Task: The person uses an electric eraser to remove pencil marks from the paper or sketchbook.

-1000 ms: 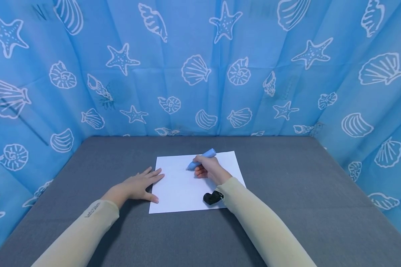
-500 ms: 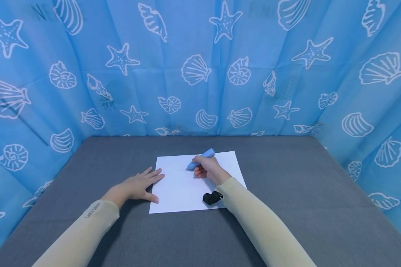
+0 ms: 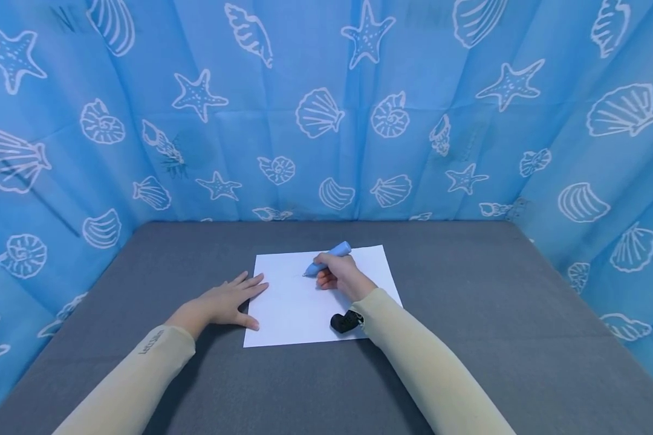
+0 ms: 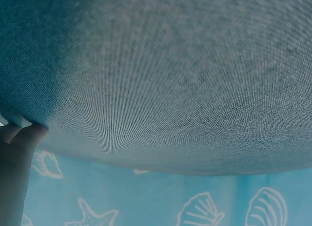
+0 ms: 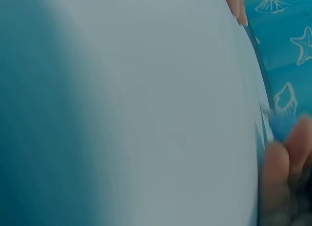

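Observation:
A sheet of white paper (image 3: 288, 317) lies on the dark grey table. My right hand (image 3: 345, 275) pinches a thick light-blue pen (image 3: 341, 249) between thumb and fingers, its thin tip down at the upper middle of the sheet. Faint marks show beside the tip. My left hand (image 3: 223, 304) rests spread at the sheet's left edge, fingertips and thumb on the paper. In the right wrist view, curled fingers (image 5: 275, 172) stand near the blurred pen (image 5: 282, 126), with left fingertips (image 5: 237, 9) at the top. Part of the left hand (image 4: 19, 158) shows at the left wrist view's edge.
A small black object (image 3: 344, 322) sits below the right cuff, over the sheet's lower right part. Grey cloth covers the table (image 3: 468, 314). A blue curtain (image 3: 326, 163) with white shells and starfish stands behind and along both sides.

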`<state>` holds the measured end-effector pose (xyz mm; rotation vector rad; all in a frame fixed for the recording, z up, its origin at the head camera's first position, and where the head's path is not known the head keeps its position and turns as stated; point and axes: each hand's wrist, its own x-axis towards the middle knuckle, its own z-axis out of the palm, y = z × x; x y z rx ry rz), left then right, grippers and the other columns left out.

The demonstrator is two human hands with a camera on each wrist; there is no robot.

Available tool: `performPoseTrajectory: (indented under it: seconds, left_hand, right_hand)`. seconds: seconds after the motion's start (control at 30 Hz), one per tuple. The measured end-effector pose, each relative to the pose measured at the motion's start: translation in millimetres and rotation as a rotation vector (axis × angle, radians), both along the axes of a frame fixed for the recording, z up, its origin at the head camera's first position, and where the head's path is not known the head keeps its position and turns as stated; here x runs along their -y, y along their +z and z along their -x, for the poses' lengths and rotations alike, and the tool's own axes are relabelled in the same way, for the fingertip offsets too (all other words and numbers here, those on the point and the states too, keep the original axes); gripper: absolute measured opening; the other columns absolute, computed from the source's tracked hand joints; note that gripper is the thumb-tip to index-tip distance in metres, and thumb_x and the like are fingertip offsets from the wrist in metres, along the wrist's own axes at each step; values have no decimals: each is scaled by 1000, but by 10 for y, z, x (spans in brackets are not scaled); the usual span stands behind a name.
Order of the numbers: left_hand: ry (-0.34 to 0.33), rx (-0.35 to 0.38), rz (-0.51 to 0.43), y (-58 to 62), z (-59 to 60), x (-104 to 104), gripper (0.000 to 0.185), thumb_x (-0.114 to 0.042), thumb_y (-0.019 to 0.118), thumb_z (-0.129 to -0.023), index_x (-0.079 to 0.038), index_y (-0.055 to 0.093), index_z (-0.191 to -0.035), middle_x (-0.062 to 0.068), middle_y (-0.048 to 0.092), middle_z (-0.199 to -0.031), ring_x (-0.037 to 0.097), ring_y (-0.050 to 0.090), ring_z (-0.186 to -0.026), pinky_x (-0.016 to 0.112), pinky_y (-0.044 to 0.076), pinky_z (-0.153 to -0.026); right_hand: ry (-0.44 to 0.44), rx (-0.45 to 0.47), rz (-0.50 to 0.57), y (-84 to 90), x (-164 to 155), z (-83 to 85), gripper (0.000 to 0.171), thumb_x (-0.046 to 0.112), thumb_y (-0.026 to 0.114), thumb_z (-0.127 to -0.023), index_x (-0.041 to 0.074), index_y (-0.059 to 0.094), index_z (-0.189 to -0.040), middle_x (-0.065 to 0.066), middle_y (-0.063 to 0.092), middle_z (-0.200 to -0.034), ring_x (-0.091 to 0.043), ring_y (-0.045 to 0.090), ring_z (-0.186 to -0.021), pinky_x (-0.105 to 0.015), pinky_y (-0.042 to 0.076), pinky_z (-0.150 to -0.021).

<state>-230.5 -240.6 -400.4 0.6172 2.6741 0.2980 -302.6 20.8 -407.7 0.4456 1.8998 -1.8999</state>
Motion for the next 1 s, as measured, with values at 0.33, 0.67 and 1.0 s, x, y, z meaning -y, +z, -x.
performPoseTrajectory:
  seconds: [0.33,0.67,1.0]
  left_hand:
    - [-11,-10,0,-8,8,9,100,-64,67,-79,-13,27,-155,11,17,-161,41,8,-146,69,15,-107]
    - [-18,-3,-3,-22,23,12,101,-66,66,-78,-14,26,-155,11,16,-161,41,6,-146,69,14,-107]
    - [-23,-6,4,-17,39,3,100,-66,66,-79,-14,26,-155,10,16,-162,41,7,-146,68,15,-108]
  right_hand:
    - [9,-10,3,-11,-5,3,19,18,65,-89,1,62,-81,-5,56,-59,-10,53,-47,-22,51,-48]
    - [-6,-16,5,-2,-26,-1,20,17,65,-89,1,61,-78,-5,55,-57,-11,54,-46,-24,51,-47]
    - [-15,-29,22,-11,-55,-2,19,16,64,-88,0,61,-78,-5,55,-56,-11,54,-45,-25,52,-47]
